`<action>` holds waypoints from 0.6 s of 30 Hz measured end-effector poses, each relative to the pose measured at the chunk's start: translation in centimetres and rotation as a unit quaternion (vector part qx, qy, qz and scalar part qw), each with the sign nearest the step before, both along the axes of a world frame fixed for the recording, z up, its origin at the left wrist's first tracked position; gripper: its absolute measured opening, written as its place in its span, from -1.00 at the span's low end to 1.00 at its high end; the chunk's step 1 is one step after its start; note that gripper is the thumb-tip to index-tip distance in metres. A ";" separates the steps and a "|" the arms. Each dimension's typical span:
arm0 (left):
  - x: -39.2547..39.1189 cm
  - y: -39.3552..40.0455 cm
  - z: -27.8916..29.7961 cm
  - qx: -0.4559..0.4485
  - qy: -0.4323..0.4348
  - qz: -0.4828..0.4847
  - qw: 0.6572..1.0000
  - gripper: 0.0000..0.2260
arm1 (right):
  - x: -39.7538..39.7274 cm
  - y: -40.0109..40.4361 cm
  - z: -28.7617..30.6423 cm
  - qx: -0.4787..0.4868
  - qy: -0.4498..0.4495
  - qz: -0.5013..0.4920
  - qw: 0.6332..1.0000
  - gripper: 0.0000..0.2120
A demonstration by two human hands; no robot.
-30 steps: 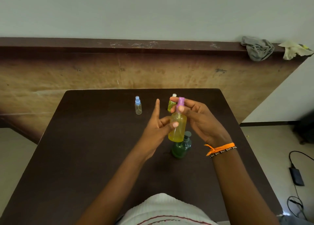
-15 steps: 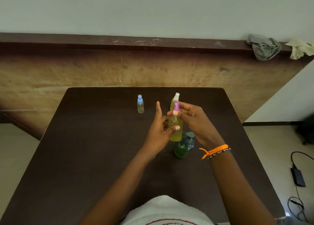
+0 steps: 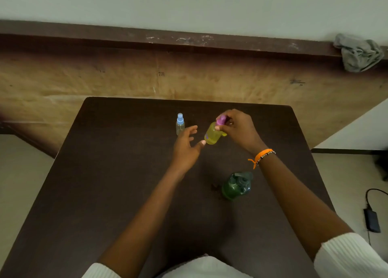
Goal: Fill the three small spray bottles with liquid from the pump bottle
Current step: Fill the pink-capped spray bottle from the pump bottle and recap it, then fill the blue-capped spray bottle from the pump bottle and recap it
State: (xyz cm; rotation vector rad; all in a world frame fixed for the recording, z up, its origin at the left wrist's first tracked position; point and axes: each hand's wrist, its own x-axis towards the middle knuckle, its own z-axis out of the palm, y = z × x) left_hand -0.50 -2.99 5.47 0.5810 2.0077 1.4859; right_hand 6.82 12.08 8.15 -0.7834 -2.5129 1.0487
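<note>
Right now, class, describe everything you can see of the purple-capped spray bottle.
The purple-capped spray bottle is small, of clear plastic by its look, filled with yellow liquid and topped by a purple cap. It is tilted, cap up and to the right, over the far part of the table. The right hand grips it around the cap; the open left hand's thumb touches its base.

A dark brown table [image 3: 117, 183] carries the things, its far edge set against a worn wooden panel. Near the far edge, left of the middle, a small clear spray bottle with a blue cap [image 3: 180, 124] stands upright. Toward the right side, about midway between the far and near edges, a dark green pump bottle [image 3: 236, 186] stands on the tabletop.
</note>
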 end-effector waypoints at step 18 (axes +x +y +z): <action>-3.0 2.2 -5.4 -0.033 -0.085 0.076 0.993 -0.66 | -7.5 4.3 -8.4 0.050 -0.109 0.025 0.992 -0.81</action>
